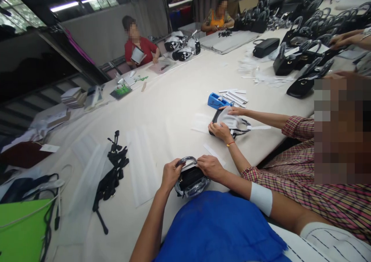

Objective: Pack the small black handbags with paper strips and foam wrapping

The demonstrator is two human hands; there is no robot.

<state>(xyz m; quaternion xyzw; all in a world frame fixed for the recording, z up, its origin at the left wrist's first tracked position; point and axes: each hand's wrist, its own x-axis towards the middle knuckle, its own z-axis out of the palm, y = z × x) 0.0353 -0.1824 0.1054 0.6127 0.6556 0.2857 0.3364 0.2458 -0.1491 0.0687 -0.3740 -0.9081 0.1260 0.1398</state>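
A small black handbag [191, 178] sits at the table's near edge, right in front of my blue apron. Clear plastic covers part of its lower side, and its arched handle [187, 159] looks wrapped in film. My left hand [171, 174] is closed around the left end of the handle. On the other side, my right hand [211, 167] has its fingers pinched at the right end of the handle, close to the bag's top edge. What lies under those right fingertips is too small to make out.
Left of the bag lie white foam sheets [141, 165] and a heap of black straps [111, 177]. To my right a co-worker's hands [222, 131] hold another bag beside a blue tape dispenser [216, 100]. Many black bags [301, 61] crowd the far right.
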